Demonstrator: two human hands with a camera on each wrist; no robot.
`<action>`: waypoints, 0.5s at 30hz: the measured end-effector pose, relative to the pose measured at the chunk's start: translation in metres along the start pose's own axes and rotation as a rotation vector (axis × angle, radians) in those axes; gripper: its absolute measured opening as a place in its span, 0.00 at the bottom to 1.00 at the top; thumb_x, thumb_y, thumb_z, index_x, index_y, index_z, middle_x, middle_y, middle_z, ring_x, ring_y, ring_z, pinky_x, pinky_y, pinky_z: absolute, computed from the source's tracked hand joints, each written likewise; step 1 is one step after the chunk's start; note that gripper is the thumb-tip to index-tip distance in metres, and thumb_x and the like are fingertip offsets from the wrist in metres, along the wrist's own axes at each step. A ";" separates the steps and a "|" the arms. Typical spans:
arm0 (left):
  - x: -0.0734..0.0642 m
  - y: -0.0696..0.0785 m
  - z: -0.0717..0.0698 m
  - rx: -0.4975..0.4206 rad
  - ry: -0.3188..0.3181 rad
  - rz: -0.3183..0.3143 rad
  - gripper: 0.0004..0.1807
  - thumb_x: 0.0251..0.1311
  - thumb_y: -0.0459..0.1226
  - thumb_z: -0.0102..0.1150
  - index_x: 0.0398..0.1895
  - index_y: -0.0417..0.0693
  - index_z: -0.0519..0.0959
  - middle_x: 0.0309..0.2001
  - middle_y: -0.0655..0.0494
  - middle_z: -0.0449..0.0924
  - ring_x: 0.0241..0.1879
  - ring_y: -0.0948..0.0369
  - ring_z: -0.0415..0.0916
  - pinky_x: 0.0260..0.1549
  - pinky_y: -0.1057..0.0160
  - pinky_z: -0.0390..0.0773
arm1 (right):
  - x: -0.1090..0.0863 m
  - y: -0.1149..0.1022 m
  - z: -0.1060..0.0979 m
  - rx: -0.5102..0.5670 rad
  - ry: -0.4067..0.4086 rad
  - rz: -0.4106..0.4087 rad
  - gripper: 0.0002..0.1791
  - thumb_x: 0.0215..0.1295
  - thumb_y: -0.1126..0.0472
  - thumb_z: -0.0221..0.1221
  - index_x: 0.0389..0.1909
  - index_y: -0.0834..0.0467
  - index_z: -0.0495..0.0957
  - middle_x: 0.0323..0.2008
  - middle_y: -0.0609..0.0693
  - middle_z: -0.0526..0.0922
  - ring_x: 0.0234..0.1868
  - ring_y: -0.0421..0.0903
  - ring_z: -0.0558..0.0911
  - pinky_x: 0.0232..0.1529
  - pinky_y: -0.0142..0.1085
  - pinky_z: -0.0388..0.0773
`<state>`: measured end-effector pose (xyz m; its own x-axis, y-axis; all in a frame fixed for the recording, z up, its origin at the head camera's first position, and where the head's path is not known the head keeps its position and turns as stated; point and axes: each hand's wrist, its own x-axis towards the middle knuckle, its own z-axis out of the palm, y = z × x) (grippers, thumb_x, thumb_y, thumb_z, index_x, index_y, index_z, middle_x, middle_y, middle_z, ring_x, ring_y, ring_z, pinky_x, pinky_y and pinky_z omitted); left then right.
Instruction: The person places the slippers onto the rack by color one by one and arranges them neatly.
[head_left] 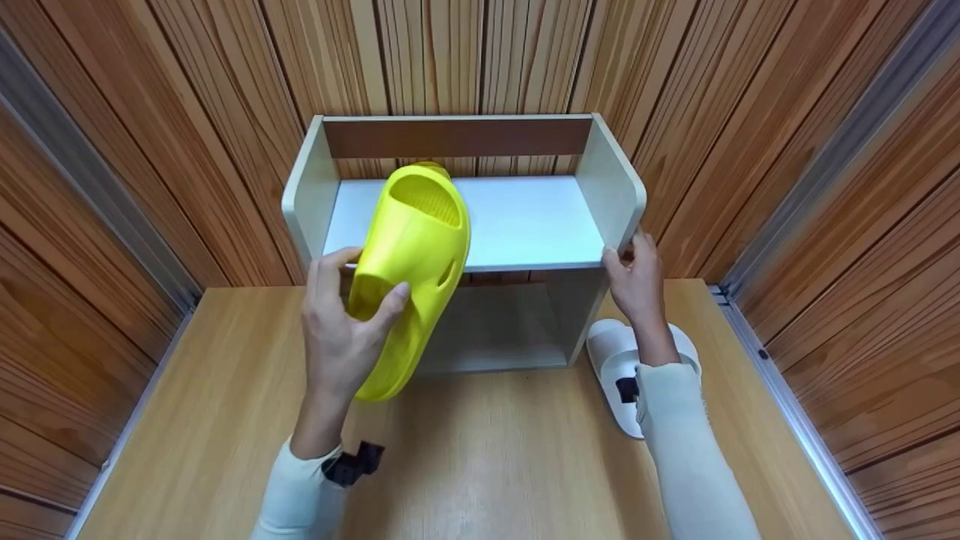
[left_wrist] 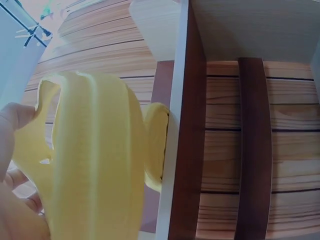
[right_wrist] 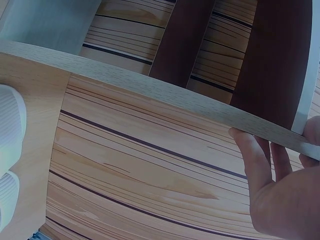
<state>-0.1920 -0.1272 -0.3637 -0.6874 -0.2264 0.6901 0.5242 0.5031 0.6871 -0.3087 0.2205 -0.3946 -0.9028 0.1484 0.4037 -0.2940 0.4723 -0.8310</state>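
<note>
My left hand (head_left: 341, 330) holds a yellow slipper (head_left: 409, 247) by its heel end, thumb on the inner side, tilted in front of the upper shelf (head_left: 532, 217). In the left wrist view its ribbed sole (left_wrist: 95, 155) faces the camera. Behind it, a second yellow piece (left_wrist: 156, 145), apparently the other slipper, rests on the shelf, mostly hidden in the head view. With thumb and fingers my right hand (head_left: 639, 281) grips the front edge of the white shoe rack's right side panel (head_left: 611, 180). The right wrist view shows these fingers (right_wrist: 255, 162) against the panel's edge.
A pair of white slippers (head_left: 611, 349) lies on the wooden floor (head_left: 495, 457) right of the rack, partly under my right forearm. The rack's lower shelf (head_left: 495, 330) sits below. Wood-slat walls (head_left: 847, 225) enclose the back and both sides.
</note>
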 end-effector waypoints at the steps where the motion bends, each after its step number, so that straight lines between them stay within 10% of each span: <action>1: 0.002 0.002 0.002 0.007 -0.004 -0.012 0.31 0.56 0.44 0.72 0.59 0.39 0.73 0.47 0.46 0.73 0.42 0.55 0.72 0.36 0.54 0.79 | 0.000 0.000 0.000 -0.001 -0.002 0.003 0.27 0.73 0.67 0.52 0.71 0.65 0.66 0.58 0.65 0.71 0.58 0.60 0.74 0.60 0.56 0.74; 15: 0.034 0.017 0.034 -0.004 -0.042 -0.070 0.32 0.58 0.49 0.68 0.58 0.37 0.71 0.52 0.42 0.72 0.47 0.52 0.71 0.39 0.54 0.78 | 0.000 -0.001 -0.001 0.002 -0.012 0.025 0.27 0.74 0.65 0.52 0.72 0.64 0.65 0.58 0.64 0.71 0.57 0.59 0.74 0.60 0.55 0.74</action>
<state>-0.2234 -0.0975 -0.3367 -0.7428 -0.2256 0.6303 0.4762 0.4838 0.7343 -0.3079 0.2208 -0.3931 -0.9136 0.1500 0.3778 -0.2713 0.4671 -0.8415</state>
